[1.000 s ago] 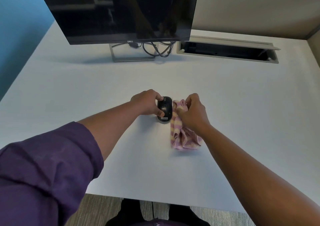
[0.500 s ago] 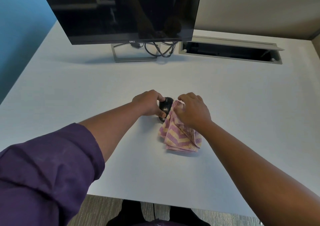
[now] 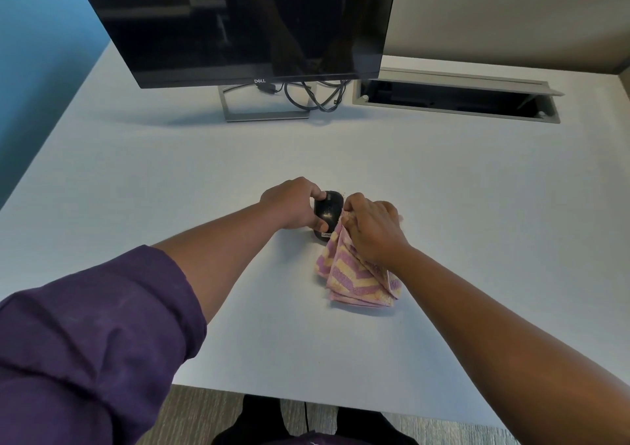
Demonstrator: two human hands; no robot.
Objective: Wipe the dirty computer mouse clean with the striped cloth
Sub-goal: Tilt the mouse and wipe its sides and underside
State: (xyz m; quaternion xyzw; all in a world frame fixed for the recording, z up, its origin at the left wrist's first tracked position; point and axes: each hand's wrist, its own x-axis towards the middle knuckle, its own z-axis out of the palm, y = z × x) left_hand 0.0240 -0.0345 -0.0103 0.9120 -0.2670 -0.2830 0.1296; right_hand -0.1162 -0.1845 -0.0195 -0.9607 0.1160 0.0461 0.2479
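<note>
A black computer mouse (image 3: pixel 328 210) with pale specks on its top stands tipped on the white desk (image 3: pixel 170 178) at the centre. My left hand (image 3: pixel 292 204) grips its left side, thumb on the near end. The pink and yellow striped cloth (image 3: pixel 354 277) is bunched in my right hand (image 3: pixel 370 228), which presses it against the mouse's right side. The cloth's loose end trails on the desk toward me. The right half of the mouse is hidden by cloth and fingers.
A dark Dell monitor (image 3: pixel 252 21) on a metal stand (image 3: pixel 266 114) with looped cables (image 3: pixel 313 96) stands at the back. An open cable tray (image 3: pixel 453 98) is sunk into the desk at the back right. The desk's front edge (image 3: pixel 341 402) is close to my body.
My right hand has shifted the bunched cloth up along the mouse's right side, and the cloth has spread out below my hand. My left hand keeps its hold.
</note>
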